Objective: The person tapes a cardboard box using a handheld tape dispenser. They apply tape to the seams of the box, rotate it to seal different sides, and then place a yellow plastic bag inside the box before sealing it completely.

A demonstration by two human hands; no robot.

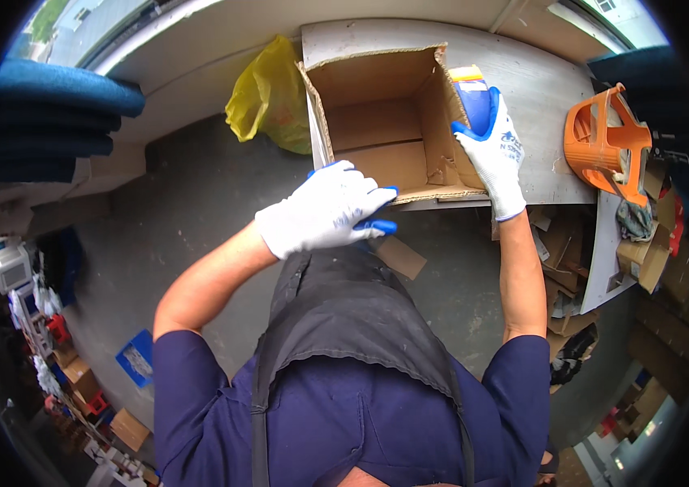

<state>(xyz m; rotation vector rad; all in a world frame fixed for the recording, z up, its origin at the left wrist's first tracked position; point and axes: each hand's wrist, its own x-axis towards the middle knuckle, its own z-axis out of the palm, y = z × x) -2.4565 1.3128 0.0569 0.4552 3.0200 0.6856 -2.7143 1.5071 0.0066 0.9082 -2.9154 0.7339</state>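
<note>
An open cardboard box (377, 122) stands on the table in front of me, its inside facing up with nothing visible in it. My left hand (324, 209), in a white glove with blue coating, is at the box's near left corner. Its thumb and index finger are spread apart, with nothing seen between them. At the right wall of the box, my gloved right hand (498, 154) has its thumb and fingers around a blue container (474, 105) with a yellow-orange top edge. The hand partly covers this container, so its full shape is hidden.
A yellow plastic bag (267, 101) hangs left of the box. On the grey table (551, 122), an orange plastic stool (604, 142) lies tipped at the right. Cardboard pieces (568, 243) are piled below it. A blue tray (135, 359) rests on the floor at left.
</note>
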